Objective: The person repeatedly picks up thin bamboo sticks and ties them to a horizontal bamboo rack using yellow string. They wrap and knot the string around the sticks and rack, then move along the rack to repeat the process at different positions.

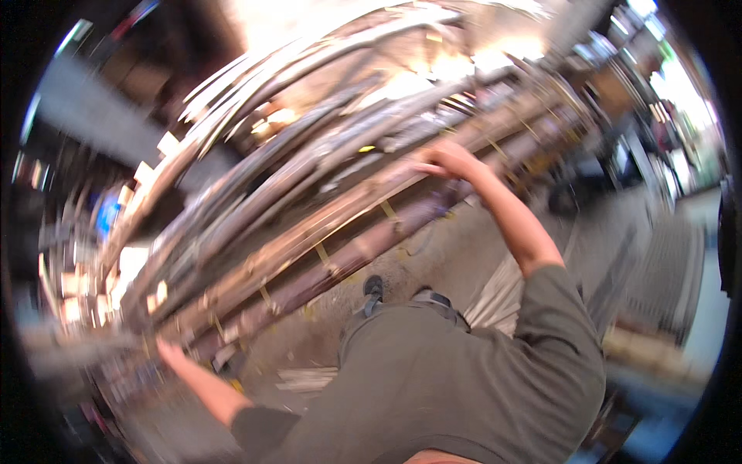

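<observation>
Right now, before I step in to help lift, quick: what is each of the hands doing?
Left hand: on the near end of the long metal bars; grip too blurred to tell.
Right hand: fingers curled over the bars, farther along.

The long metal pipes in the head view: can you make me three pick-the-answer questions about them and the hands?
1. Where is the right hand?
A. on top of the stacked long pipes
B. down on the floor
C. inside a pocket

2. What colour is the person's shirt?
A. bright yellow
B. grey-green
C. white

3. How does the left hand sit?
A. hanging far from the pipes
B. holding a cup
C. reaching to the low end of the pipe stack

Answers:
1. A, the fingers rest on an upper pipe.
2. B, the sleeve and body look dull grey-green.
3. C, it meets the lower left end, though blur hides its grip.
</observation>
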`<state>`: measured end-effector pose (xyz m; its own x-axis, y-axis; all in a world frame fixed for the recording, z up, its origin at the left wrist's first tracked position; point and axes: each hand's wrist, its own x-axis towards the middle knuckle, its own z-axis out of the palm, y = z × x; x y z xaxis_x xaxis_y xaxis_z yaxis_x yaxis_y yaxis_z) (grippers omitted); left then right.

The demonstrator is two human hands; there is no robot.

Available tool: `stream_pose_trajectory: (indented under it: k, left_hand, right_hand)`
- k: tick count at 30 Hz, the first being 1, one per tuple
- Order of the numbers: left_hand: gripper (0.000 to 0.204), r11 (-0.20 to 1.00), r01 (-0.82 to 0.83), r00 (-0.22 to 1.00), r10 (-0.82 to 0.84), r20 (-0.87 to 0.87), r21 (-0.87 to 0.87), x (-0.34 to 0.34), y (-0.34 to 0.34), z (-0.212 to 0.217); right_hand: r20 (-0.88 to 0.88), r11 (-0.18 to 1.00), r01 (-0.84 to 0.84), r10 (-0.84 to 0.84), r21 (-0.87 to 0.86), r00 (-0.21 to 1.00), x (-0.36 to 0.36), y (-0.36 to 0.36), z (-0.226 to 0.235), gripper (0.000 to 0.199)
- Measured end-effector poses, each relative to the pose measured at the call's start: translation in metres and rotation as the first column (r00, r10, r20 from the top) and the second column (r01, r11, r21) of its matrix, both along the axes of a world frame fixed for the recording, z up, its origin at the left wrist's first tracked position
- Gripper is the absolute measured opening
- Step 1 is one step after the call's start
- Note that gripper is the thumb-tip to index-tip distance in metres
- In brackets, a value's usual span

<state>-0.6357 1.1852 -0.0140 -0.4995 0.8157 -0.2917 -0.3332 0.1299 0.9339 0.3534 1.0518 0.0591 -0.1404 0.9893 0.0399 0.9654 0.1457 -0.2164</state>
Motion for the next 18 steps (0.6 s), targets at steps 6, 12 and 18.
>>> stream_pose_trajectory:
  k: [6,12,18]
  left_hand:
    - [0.037,0.959,-0.283,0.520,0.170,-0.837,0.019,0.182,0.069,0.030]
    - [0.032,0.781,0.592,0.584,-0.244,-0.774,0.200,0.588,0.018,0.075]
    - [0.028,0.334,0.940,0.253,-0.542,-0.801,0.071,0.885,-0.102,0.080]
  right_hand:
    - [-0.007,1.000,-0.017,0.017,-0.003,1.000,0.005,-0.021,0.004,0.065]
    - [-0.159,0.926,0.140,-0.089,0.351,0.983,0.012,-0.052,-0.017,0.051]
    - [-0.689,0.908,0.340,-0.084,0.245,0.720,0.054,-0.169,0.007,0.027]
